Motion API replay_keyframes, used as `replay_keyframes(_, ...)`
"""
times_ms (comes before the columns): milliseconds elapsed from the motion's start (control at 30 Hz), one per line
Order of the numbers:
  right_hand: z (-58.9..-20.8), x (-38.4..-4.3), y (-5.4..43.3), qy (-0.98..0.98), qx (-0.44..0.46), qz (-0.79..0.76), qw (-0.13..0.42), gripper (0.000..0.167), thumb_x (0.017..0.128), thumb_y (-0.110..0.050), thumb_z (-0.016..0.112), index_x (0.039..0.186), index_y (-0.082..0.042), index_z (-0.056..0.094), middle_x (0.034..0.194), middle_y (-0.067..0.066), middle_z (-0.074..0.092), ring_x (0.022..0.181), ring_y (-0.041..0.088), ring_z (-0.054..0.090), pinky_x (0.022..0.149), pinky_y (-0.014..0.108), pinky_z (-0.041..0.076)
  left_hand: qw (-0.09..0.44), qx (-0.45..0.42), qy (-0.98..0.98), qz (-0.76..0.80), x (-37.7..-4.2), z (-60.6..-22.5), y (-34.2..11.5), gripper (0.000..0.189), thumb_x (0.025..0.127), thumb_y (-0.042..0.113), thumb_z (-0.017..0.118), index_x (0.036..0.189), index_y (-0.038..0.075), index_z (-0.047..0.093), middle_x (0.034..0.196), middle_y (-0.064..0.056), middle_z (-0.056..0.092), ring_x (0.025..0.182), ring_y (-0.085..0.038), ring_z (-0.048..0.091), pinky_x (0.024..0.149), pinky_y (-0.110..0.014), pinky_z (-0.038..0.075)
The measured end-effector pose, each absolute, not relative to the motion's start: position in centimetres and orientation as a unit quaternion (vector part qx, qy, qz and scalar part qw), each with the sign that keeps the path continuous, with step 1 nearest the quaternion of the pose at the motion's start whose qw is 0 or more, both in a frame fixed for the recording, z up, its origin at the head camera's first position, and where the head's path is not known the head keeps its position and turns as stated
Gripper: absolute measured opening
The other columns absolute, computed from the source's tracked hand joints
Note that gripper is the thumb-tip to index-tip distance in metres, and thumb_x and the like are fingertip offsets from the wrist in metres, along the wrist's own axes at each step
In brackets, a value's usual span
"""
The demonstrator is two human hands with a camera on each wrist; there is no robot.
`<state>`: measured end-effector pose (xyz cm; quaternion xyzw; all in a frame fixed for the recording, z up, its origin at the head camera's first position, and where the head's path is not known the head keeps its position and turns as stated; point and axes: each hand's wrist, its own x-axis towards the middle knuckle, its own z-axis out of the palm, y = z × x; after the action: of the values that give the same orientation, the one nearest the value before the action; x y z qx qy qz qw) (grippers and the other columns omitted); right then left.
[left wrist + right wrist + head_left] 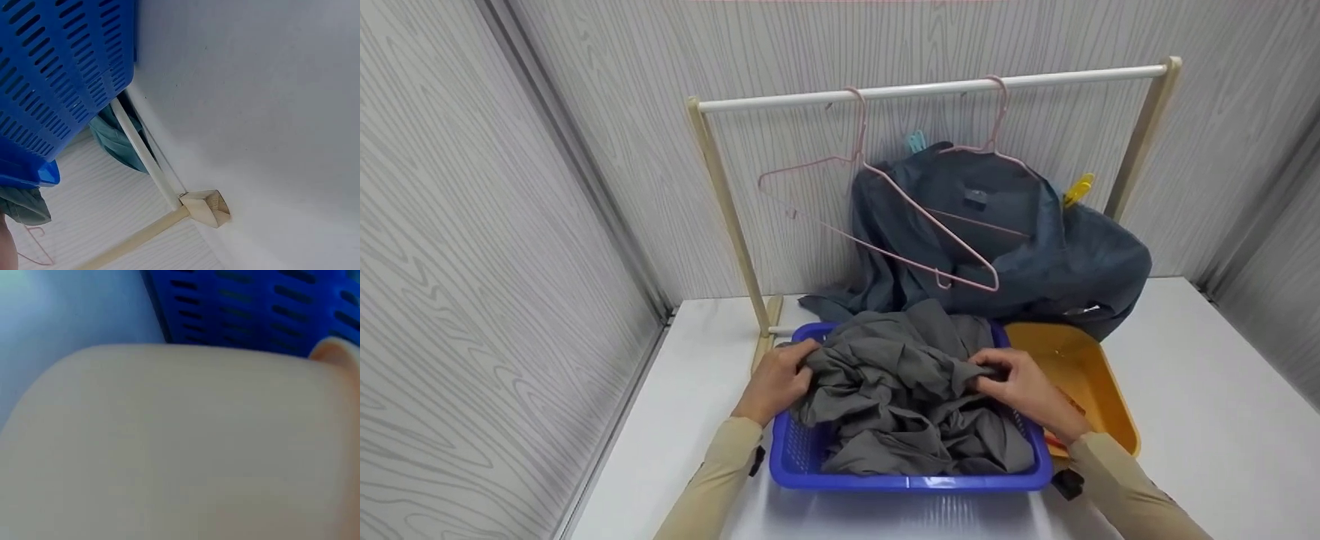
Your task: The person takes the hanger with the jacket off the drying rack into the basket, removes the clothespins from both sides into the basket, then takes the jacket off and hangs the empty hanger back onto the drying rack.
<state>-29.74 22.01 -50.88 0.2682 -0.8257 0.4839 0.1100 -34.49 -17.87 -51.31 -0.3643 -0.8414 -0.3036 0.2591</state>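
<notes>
A crumpled dark grey cloth garment (900,375) lies heaped in a blue plastic basket (911,484). Its left side is gripped by my left hand (776,379), with the fingertips partly hidden in the folds. On the other side my right hand (1024,390) pinches a bit of the same cloth between thumb and fingers. In the left wrist view, the slotted basket wall (84,62) shows, and a piece of grey cloth (25,207) hangs over its rim. A beige sleeve (169,439) blocks most of the blurred right wrist view, hiding that hand's fingers.
Behind the basket stands a rack with a white rail (922,90). It carries an empty pink hanger (930,214) and a dark blue garment (1080,255) on another hanger, with a blue clothespin (916,142) and a yellow clothespin (1078,190). A yellow basin (1099,375) sits at right.
</notes>
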Motion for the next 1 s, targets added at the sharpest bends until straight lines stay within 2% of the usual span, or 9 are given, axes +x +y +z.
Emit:
replay_keyframes(133, -50.5, -28.2, 22.0, -0.851, 0.230, 0.456, 0.120, 0.021, 0.087, -0.003, 0.074, 0.098, -0.021, 0.073, 0.097, -0.007, 0.067, 0.084, 0.015, 0.058, 0.078, 0.025, 0.048, 0.254, -0.363, -0.839, -0.315, -34.6, -51.3, -17.6, 0.028, 0.082, -0.007, 0.061, 0.104, 0.011, 0.066, 0.094, -0.004, 0.069, 0.081, -0.015, 0.064, 0.069, -0.035, 0.052)
replay_keyframes(333, -50.6, -26.9, 21.6, -0.857, 0.207, 0.450, 0.144, 0.026, 0.086, 0.000, 0.073, 0.100, -0.022, 0.073, 0.097, -0.007, 0.068, 0.083, 0.015, 0.059, 0.077, 0.026, 0.049, 0.254, -0.350, -0.834, -0.343, -34.6, -51.4, -17.7, 0.030, 0.083, -0.008, 0.060, 0.105, 0.009, 0.068, 0.098, -0.006, 0.070, 0.087, -0.017, 0.065, 0.076, -0.038, 0.053)
replay_keyframes(500, -51.2, -26.8, 21.2, -0.855, 0.187, 0.460, 0.149, 0.026, 0.085, 0.000, 0.073, 0.099, -0.021, 0.074, 0.094, -0.009, 0.068, 0.084, 0.014, 0.060, 0.078, 0.025, 0.048, 0.250, -0.306, -0.842, -0.367, -34.2, -51.8, -18.2, 0.029, 0.084, -0.006, 0.063, 0.107, 0.009, 0.072, 0.102, -0.006, 0.070, 0.095, -0.024, 0.063, 0.084, -0.042, 0.050)
replay_keyframes(600, -51.4, -26.9, 21.0, -0.860, 0.179, 0.456, 0.144, 0.022, 0.087, -0.004, 0.073, 0.099, -0.022, 0.073, 0.094, -0.010, 0.067, 0.084, 0.014, 0.059, 0.079, 0.026, 0.048, 0.223, -0.264, -0.843, -0.412, -33.8, -51.9, -18.6, 0.029, 0.082, -0.007, 0.064, 0.105, 0.008, 0.074, 0.105, -0.006, 0.070, 0.101, -0.027, 0.062, 0.089, -0.044, 0.048)
replay_keyframes(733, -51.3, -27.0, 21.0, -0.864, 0.166, 0.452, 0.147, 0.021, 0.088, -0.005, 0.073, 0.098, -0.023, 0.072, 0.091, -0.010, 0.066, 0.083, 0.015, 0.058, 0.079, 0.028, 0.047, 0.161, -0.226, -0.835, -0.475, -33.2, -51.4, -18.8, 0.031, 0.081, -0.008, 0.063, 0.103, 0.011, 0.075, 0.107, -0.004, 0.070, 0.106, -0.026, 0.062, 0.093, -0.045, 0.046)
replay_keyframes(867, -51.3, -27.0, 21.3, -0.863, 0.151, 0.459, 0.145, 0.020, 0.088, -0.003, 0.072, 0.099, -0.021, 0.072, 0.090, -0.008, 0.065, 0.083, 0.017, 0.057, 0.078, 0.028, 0.046, 0.126, -0.222, -0.827, -0.501, -32.4, -51.0, -18.8, 0.033, 0.081, -0.008, 0.064, 0.104, 0.014, 0.074, 0.110, -0.003, 0.069, 0.107, -0.025, 0.061, 0.094, -0.043, 0.045)
replay_keyframes(1000, -51.1, -26.4, 21.4, -0.860, 0.140, 0.472, 0.137, 0.018, 0.089, -0.004, 0.071, 0.099, -0.018, 0.072, 0.089, -0.005, 0.065, 0.083, 0.017, 0.057, 0.077, 0.027, 0.046, 0.098, -0.226, -0.819, -0.519, -31.0, -50.9, -18.5, 0.032, 0.084, -0.006, 0.069, 0.111, 0.010, 0.072, 0.118, -0.009, 0.066, 0.115, -0.029, 0.057, 0.099, -0.047, 0.041)
